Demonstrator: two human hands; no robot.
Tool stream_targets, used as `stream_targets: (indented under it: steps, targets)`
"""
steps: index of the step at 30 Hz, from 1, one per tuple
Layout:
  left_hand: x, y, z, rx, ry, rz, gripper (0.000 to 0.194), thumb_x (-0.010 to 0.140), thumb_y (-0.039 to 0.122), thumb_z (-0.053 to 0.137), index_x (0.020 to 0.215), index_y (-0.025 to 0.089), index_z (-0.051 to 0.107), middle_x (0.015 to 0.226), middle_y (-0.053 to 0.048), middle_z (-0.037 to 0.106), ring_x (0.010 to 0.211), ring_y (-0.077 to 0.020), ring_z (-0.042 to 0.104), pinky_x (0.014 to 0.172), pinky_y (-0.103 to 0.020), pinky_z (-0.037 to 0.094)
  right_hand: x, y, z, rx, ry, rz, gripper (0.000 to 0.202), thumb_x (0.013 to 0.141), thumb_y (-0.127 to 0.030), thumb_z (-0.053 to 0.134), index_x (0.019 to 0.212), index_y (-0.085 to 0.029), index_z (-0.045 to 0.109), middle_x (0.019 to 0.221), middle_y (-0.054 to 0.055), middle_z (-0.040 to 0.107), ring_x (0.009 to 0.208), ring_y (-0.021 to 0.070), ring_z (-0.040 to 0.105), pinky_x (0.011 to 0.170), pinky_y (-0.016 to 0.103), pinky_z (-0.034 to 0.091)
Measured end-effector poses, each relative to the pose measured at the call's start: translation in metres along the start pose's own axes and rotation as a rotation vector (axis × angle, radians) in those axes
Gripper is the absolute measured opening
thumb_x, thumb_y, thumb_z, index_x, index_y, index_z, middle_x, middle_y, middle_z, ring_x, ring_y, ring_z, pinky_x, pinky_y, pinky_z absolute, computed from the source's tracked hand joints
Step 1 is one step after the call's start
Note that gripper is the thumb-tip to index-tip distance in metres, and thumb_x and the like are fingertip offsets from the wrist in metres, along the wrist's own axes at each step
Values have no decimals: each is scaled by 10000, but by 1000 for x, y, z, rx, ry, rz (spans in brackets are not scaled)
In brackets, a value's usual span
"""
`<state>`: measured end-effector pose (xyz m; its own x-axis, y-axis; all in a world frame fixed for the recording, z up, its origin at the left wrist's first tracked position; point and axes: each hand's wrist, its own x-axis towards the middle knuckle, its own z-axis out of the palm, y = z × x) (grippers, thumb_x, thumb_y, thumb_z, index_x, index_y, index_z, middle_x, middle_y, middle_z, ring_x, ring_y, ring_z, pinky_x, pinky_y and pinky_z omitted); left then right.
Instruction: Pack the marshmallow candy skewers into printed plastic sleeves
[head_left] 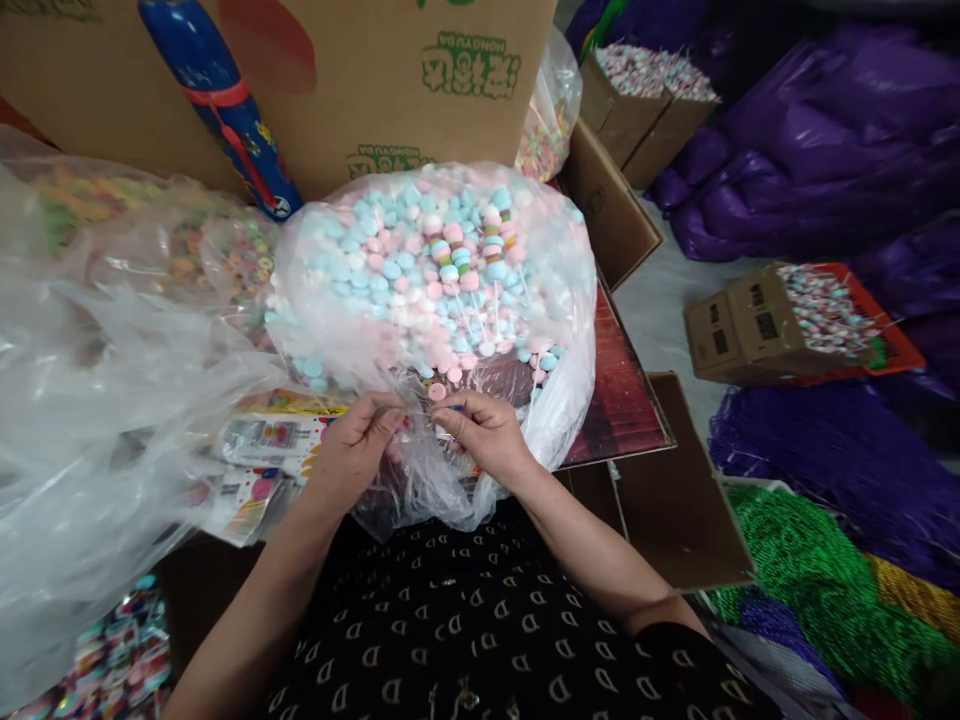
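Observation:
Both hands meet low in front of the open plastic bag (566, 330) of pink, blue and white candies (390, 270). My left hand (365, 440) is closed in a pinch, thumb against forefinger. Facing it, my right hand (480, 430) pinches too. A thin pale line seems to span the small gap between the fingertips; what they hold is too small to name. One round pink candy (437, 392) shows just above the right fingertips. On the heap lie several candy skewers (452, 258) with white sticks, their candies strung in pink, blue and brownish rows.
A large cardboard box (360, 90) stands behind the bag, with a blue pump-like tube (225, 120) before it. Clear bags of coloured rings (217, 250) and printed packets (274, 445) lie left. Boxes of skewers (757, 320), purple sacks (825, 130) and green beads (810, 570) sit right.

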<state>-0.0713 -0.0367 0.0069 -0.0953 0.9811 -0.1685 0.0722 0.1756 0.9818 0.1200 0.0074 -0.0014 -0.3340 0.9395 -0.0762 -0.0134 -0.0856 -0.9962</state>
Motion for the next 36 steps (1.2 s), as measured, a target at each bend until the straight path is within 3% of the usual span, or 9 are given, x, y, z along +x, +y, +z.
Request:
stream_targets:
  steps: [4,8,11,16,20,23,27,31,36]
  targets:
    - [-1,-3,-3,-231,104,-17,339,873,489,772,735,215,627,547,54,457,461,-95,424,445,-230,340,-14,-37,-6,40,-95,-162,504,938,-585,658,587,-225,620,529,-33,603,502,97,562,523,227,495]
    - [2,6,0,-417,169,-109,501,718,545,902,629,191,558,562,63,415,446,-50,327,405,-199,310,-38,-84,-8,172,-800,-208,480,921,-686,620,738,-260,748,716,19,757,682,127,709,672,230,580]
    - [4,7,5,-537,173,-115,457,697,501,931,653,192,598,529,81,359,427,-35,283,412,-189,335,-56,-95,2,60,-1000,-179,377,719,-683,823,753,-311,769,706,20,766,752,213,757,598,263,584]
    - [3,3,7,-615,154,-124,468,646,561,946,684,206,642,523,72,435,419,-39,318,401,-201,307,-59,-77,-4,15,-517,-285,267,913,-488,723,708,-317,730,619,-20,691,637,168,691,591,279,556]
    - [1,-1,4,-507,141,-43,417,754,552,872,670,211,645,551,42,467,446,-70,353,411,-230,307,-27,-58,-16,1,44,-254,118,963,-371,699,1041,-289,730,995,17,777,859,138,715,787,293,589]
    - [-2,-8,2,-309,122,25,377,871,539,764,704,217,663,571,26,497,467,-94,403,439,-250,319,-9,-41,-9,-97,-23,-180,507,817,-455,842,1258,-268,676,1246,88,748,1048,204,715,861,361,602]
    - [-7,-12,-3,-98,34,46,296,934,484,704,810,215,686,561,33,531,503,-111,476,509,-243,361,-1,-23,5,-165,-14,-116,286,879,-516,757,919,-234,735,845,17,753,780,156,691,730,308,566]
    - [-7,-13,-7,-164,-135,-46,298,908,509,723,869,218,672,558,45,540,496,-113,477,511,-234,369,1,-18,9,-238,83,-210,496,918,-598,681,620,-218,571,550,-45,534,543,106,508,561,250,431]
    - [-2,-14,-2,-259,39,-65,391,891,521,732,715,193,612,556,54,456,459,-75,366,450,-217,310,13,-21,5,-324,11,-202,671,967,-708,518,516,-222,409,470,-47,406,473,97,402,491,245,336]
